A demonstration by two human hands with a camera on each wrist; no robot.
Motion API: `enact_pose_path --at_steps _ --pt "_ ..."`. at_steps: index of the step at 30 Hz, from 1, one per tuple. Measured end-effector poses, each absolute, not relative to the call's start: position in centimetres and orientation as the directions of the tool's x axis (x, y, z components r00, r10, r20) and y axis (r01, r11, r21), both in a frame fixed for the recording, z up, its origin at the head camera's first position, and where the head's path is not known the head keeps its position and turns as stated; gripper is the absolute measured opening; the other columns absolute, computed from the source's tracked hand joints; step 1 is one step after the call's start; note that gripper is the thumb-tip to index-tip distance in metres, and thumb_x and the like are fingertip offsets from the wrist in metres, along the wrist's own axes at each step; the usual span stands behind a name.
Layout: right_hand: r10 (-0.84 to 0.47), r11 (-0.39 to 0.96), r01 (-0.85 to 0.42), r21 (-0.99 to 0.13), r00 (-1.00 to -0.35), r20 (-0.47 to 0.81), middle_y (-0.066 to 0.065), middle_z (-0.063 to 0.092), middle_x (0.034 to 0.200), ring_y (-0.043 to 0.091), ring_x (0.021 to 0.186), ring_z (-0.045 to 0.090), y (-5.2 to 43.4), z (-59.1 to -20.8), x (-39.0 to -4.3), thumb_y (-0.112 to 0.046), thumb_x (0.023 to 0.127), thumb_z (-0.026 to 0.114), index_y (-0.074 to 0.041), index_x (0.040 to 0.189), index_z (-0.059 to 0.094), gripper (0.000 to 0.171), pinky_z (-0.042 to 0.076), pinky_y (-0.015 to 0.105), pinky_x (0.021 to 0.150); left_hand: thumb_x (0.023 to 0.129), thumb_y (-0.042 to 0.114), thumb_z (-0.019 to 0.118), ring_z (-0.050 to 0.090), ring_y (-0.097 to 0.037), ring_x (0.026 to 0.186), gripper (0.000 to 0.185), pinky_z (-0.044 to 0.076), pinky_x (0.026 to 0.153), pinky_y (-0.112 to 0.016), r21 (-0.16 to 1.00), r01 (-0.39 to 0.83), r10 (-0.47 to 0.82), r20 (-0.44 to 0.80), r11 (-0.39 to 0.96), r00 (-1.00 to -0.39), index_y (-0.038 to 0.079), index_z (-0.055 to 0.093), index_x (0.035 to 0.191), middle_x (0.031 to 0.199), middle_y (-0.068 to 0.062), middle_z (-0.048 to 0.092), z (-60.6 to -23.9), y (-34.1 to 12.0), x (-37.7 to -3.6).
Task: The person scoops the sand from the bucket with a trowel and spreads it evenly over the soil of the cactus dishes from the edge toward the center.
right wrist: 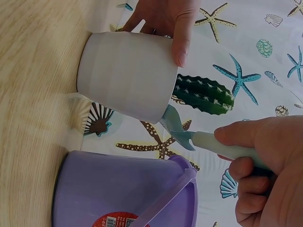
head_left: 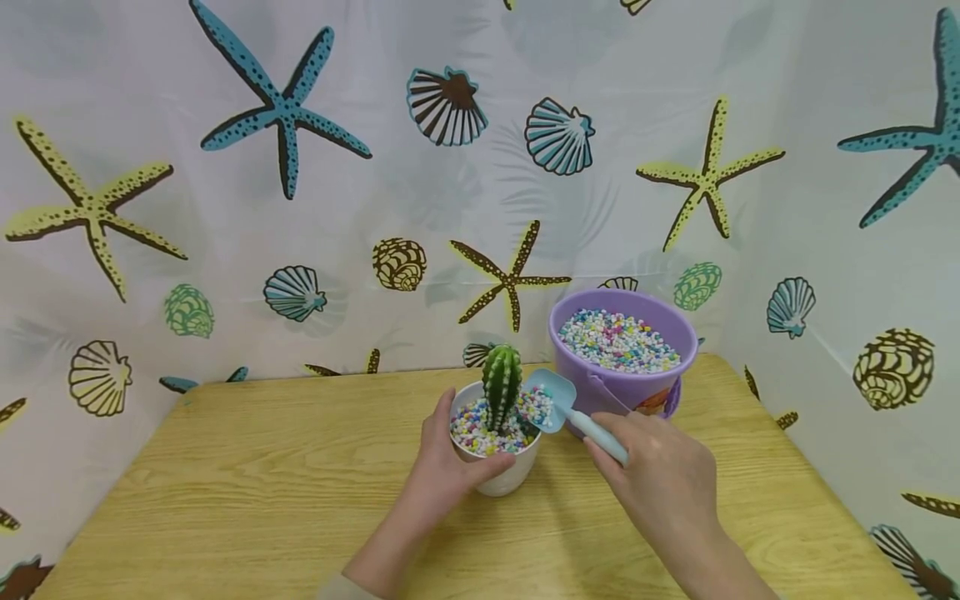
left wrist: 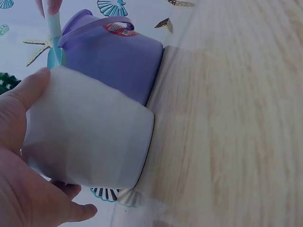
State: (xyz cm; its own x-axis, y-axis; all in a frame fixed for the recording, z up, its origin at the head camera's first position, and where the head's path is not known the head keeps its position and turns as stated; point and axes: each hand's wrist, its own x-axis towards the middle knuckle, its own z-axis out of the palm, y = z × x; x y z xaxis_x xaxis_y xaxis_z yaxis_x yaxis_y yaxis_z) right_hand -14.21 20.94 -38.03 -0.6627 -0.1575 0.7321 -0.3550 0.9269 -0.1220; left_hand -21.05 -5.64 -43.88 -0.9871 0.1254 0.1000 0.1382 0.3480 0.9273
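A green cactus point(head_left: 502, 387) stands upright in a white flower pot point(head_left: 501, 482) filled with small multicoloured pebbles point(head_left: 476, 429). My left hand point(head_left: 450, 467) holds the pot from its left side, thumb at the near rim and fingers round the far side. In my right hand point(head_left: 663, 471) is the handle of a light blue toy shovel point(head_left: 553, 392). Pebbles lie in its scoop, which is tilted over the pot's right rim beside the cactus. From the right wrist view, the shovel point(right wrist: 176, 127) touches or nearly touches the rim of the pot point(right wrist: 128, 75).
Just right of the pot stands a purple bucket point(head_left: 592, 387), holding many more pebbles point(head_left: 618, 342), its handle hanging down the near side. Everything stands on a wood-grain table point(head_left: 285, 467). A white cloth point(head_left: 337, 225) with starfish and shells hangs behind and at the sides.
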Motion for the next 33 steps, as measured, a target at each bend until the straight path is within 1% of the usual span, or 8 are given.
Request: enact_pose_path --at_steps 5,8,11,16,19,23,31,33 --pt "-0.166 0.929 -0.353 -0.108 -0.661 0.732 -0.005 0.077 0.086 0.015 0.066 0.065 20.9 -38.1 -14.2 -0.026 0.082 0.1 -0.02 0.108 0.087 0.031 0.04 0.025 0.048 0.083 0.041 0.1 0.041 -0.049 0.15 0.131 0.037 0.123 -0.066 0.918 0.124 0.12 0.084 0.376 -0.989 0.008 0.014 0.176 0.168 -0.032 0.024 -44.0 -5.5 -21.0" --pt "-0.176 0.928 -0.362 -0.095 -0.648 0.741 -0.005 0.076 0.084 0.015 0.065 0.064 20.8 -38.0 -14.2 -0.025 0.082 0.1 -0.019 0.108 0.087 0.03 0.041 0.025 0.048 0.082 0.041 0.101 0.037 -0.051 0.153 0.133 0.033 0.125 -0.067 0.919 0.113 0.15 0.06 0.377 -0.987 0.012 0.013 0.177 0.171 -0.03 0.021 -43.8 -6.1 -21.4" --pt "-0.186 0.924 -0.372 -0.085 -0.634 0.751 -0.005 0.076 0.084 0.015 0.065 0.063 20.8 -38.0 -14.2 -0.025 0.082 0.1 -0.018 0.108 0.087 0.03 0.042 0.026 0.048 0.083 0.039 0.101 0.032 -0.052 0.157 0.132 0.027 0.127 -0.069 0.928 0.105 0.2 0.034 0.358 -0.979 0.015 0.012 0.178 0.175 -0.028 0.019 -43.4 -6.7 -21.9" --pt "-0.198 0.921 -0.383 -0.068 -0.612 0.766 -0.004 0.075 0.084 0.015 0.064 0.064 20.8 -38.0 -14.2 -0.023 0.08 0.101 -0.017 0.108 0.087 0.032 0.043 0.027 0.047 0.083 0.034 0.101 0.027 -0.05 0.161 0.132 0.02 0.13 -0.067 0.948 0.089 0.254 0.009 0.306 -0.967 0.014 0.013 0.178 0.177 -0.027 0.02 -43.2 -7.2 -22.4" --pt "-0.201 0.921 -0.384 -0.06 -0.601 0.773 -0.003 0.075 0.084 0.016 0.065 0.064 20.8 -38.1 -14.2 -0.022 0.08 0.101 -0.017 0.108 0.087 0.032 0.044 0.028 0.047 0.083 0.035 0.101 0.03 -0.049 0.16 0.131 0.022 0.13 -0.065 0.949 0.096 0.244 0.02 0.301 -0.97 0.013 0.014 0.178 0.176 -0.027 0.023 -43.3 -6.9 -22.4" --pt "-0.201 0.922 -0.384 -0.055 -0.594 0.779 -0.003 0.075 0.084 0.017 0.065 0.065 20.8 -38.1 -14.3 -0.022 0.08 0.101 -0.017 0.108 0.087 0.032 0.045 0.029 0.046 0.082 0.036 0.101 0.036 -0.048 0.156 0.129 0.029 0.128 -0.065 0.937 0.127 0.213 0.058 0.327 -0.975 0.011 0.017 0.177 0.171 -0.029 0.03 -43.5 -6.4 -22.1" --pt "-0.22 0.919 -0.393 -0.027 -0.567 0.794 -0.002 0.074 0.084 0.019 0.065 0.065 20.9 -38.3 -14.2 -0.021 0.081 0.101 -0.016 0.109 0.087 0.032 0.045 0.03 0.046 0.082 0.04 0.101 0.038 -0.048 0.153 0.13 0.033 0.125 -0.066 0.913 0.154 0.156 0.101 0.377 -0.982 0.007 0.018 0.176 0.169 -0.031 0.028 -43.8 -5.4 -21.6" --pt "-0.219 0.919 -0.392 -0.028 -0.569 0.793 -0.002 0.074 0.084 0.019 0.066 0.065 20.9 -38.3 -14.2 -0.021 0.081 0.101 -0.016 0.109 0.087 0.032 0.045 0.03 0.047 0.082 0.04 0.101 0.039 -0.048 0.152 0.13 0.034 0.125 -0.066 0.912 0.157 0.143 0.11 0.378 -0.983 0.007 0.018 0.176 0.169 -0.031 0.029 -43.8 -5.2 -21.3"
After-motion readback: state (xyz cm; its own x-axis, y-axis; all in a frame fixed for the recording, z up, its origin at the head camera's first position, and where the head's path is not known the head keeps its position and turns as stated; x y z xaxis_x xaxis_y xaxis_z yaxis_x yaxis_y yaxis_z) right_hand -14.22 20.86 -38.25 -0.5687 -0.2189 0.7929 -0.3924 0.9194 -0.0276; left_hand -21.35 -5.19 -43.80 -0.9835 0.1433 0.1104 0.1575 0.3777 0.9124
